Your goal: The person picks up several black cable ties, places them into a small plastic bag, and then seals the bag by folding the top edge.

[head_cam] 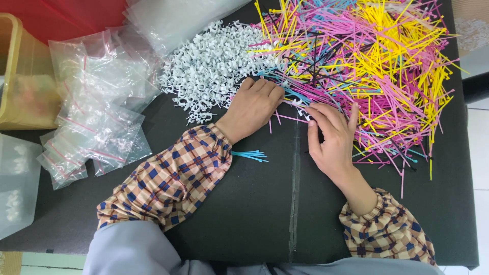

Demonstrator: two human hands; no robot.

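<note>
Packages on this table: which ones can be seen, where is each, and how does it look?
Small clear bags: heaped left of the white clips, flat, with red seal strips.
Larger clear bag: at the left edge, pale, with white pieces inside.
Clear plastic sheet or bag: top centre, crumpled.
No labels, signs or screens visible.

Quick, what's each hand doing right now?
Left hand: closed loosely, resting on thin blue plastic cable ties.
Right hand: open, fingertips touching thin pink plastic cable ties.

Glossy plastic cable ties (367,66) and white plastic clips (214,66) lie on matt black cloth (244,214) beside clear shiny bags (97,102).
</note>
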